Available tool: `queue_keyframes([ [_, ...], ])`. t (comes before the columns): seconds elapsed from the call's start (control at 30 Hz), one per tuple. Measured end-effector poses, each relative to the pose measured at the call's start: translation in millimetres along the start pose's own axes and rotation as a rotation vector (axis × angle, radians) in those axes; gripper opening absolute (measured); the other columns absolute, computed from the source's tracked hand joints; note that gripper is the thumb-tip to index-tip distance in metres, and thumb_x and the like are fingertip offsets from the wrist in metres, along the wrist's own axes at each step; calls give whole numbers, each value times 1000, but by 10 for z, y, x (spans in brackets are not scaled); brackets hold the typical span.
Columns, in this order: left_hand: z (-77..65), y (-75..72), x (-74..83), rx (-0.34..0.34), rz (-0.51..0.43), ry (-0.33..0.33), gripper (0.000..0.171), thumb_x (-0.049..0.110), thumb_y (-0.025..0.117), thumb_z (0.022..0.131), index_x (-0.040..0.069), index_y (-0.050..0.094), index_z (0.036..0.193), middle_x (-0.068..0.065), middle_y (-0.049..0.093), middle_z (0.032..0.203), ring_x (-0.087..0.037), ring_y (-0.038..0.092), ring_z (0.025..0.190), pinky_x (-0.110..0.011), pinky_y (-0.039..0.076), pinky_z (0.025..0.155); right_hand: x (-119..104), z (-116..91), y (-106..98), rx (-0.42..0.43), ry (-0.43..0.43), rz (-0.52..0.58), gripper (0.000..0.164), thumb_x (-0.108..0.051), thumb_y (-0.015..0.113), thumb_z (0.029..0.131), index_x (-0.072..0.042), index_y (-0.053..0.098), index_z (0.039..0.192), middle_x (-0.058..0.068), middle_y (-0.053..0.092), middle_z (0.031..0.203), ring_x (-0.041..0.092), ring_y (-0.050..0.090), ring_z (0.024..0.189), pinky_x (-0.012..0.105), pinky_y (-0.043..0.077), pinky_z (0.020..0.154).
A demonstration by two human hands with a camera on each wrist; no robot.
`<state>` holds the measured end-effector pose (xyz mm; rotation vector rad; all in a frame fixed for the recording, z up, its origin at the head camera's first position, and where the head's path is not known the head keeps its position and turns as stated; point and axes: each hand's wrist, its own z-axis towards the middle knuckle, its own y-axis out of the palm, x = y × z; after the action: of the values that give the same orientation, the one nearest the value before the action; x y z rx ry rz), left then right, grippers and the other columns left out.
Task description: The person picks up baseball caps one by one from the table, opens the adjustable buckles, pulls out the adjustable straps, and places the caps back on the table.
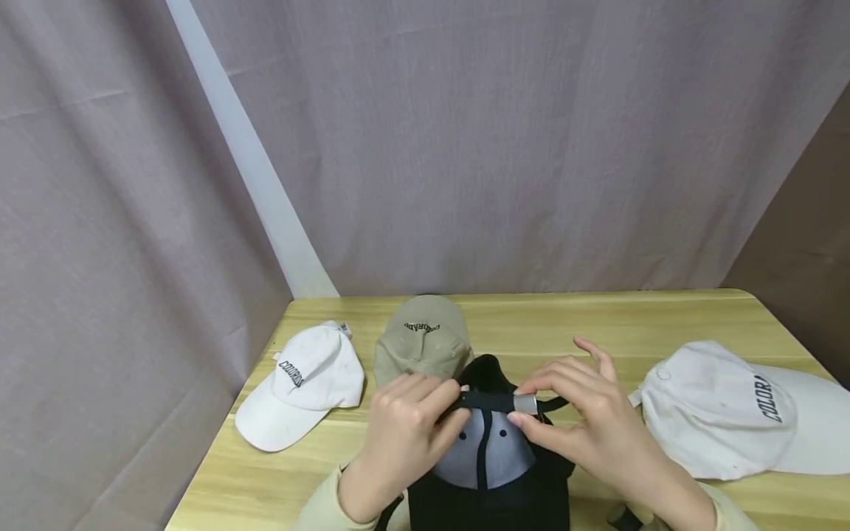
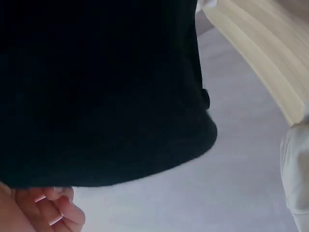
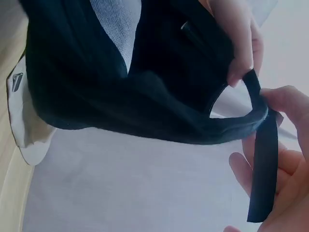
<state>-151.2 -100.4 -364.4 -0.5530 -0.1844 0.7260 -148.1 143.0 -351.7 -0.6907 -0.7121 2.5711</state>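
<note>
A black cap (image 1: 490,510) with a grey lining is held up in front of me, its back strap (image 1: 491,400) towards the top in the head view. My left hand (image 1: 406,431) grips the strap's left part with curled fingers. Thumb and fingers of my right hand (image 1: 591,413) pinch the strap by its silver buckle (image 1: 525,404). In the right wrist view a loose strap end (image 3: 264,174) hangs down past the right fingers. Black cloth of the cap (image 2: 101,96) fills much of the left wrist view and hides part of the left hand (image 2: 50,210).
A white cap (image 1: 312,376) lies on the wooden table (image 1: 598,317) at the left. Behind the black cap lies a beige cap (image 1: 425,335), partly covered. Another white cap (image 1: 717,413) lies at the right. Grey curtain (image 1: 465,147) hangs behind the table.
</note>
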Motion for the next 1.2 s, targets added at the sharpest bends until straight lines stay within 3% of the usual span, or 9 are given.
queue_keyframes([
  [0.17,7,56,59,-16,-13,10,21,19,64,86,19,51,70,10,44,59,-9,44,50,-20,32,49,-6,17,26,-18,2,25,34,-56,63,92,-23,71,96,-13,69,96,10,63,91,41,19,116],
  [0.27,4,103,106,-32,-28,23,27,18,61,89,21,47,66,12,38,57,-5,36,49,-15,25,50,-6,8,60,-37,-17,36,28,-51,68,91,-24,71,100,-15,68,98,8,62,91,33,28,111],
  [0.4,-7,137,137,-46,-50,23,33,18,59,92,22,45,63,13,34,55,-3,30,49,-14,21,51,4,-36,96,-49,-26,37,23,-36,79,86,-26,70,104,-16,66,100,5,57,85,18,41,84],
  [0.47,-21,138,131,-50,-55,19,33,18,59,92,22,44,63,13,35,55,-3,32,49,-14,23,49,11,-62,104,-53,-16,44,26,-30,83,83,-26,69,106,-16,64,98,3,52,80,13,40,69],
  [0.53,-39,121,108,-52,-58,3,32,19,60,91,21,44,63,13,37,56,-5,35,48,-15,25,48,22,-78,104,-50,-13,43,27,-27,84,82,-26,69,105,-16,62,95,2,50,75,13,40,65],
  [0.73,-69,25,16,-67,-71,-65,30,21,60,90,21,42,66,12,36,58,-6,37,49,-18,26,46,38,-69,46,-43,6,11,25,-50,67,92,-28,70,102,-21,58,91,-1,50,75,15,42,67],
  [0.97,-39,-3,14,-62,-85,-78,29,19,60,88,22,43,66,12,38,58,-5,37,49,-18,27,47,15,-51,40,-16,-26,21,28,-49,67,93,-23,73,99,-16,65,91,5,56,79,18,46,73],
  [1.2,-40,102,137,-142,-121,38,31,19,56,95,22,44,66,14,37,58,-1,36,51,-13,26,51,10,-64,84,-62,-51,76,21,-37,74,91,-23,71,106,-15,66,99,5,58,84,19,45,75],
])
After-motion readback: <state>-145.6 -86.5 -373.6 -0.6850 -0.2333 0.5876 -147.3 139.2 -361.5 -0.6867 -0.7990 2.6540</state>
